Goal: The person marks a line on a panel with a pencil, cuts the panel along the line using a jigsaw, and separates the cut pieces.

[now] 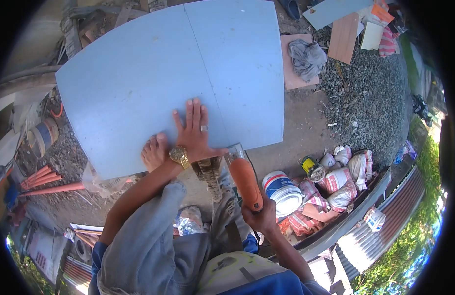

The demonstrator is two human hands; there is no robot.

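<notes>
A large light-blue board lies before me, with a thin dark line running across it from the far edge to the near edge. My left hand presses flat on the board beside this line, fingers spread; a ring and a gold watch are on it. In my right hand is the rear end of an orange power tool. The tool's metal front meets the board's near edge, close to my left thumb and the line's end. Its blade or bit is hidden. My bare foot rests on the board.
Right of me stand a white paint bucket, a yellow can and several filled sacks. Behind them is a gravel pile. A grey cloth lies beyond the board. Orange pipes lie at left.
</notes>
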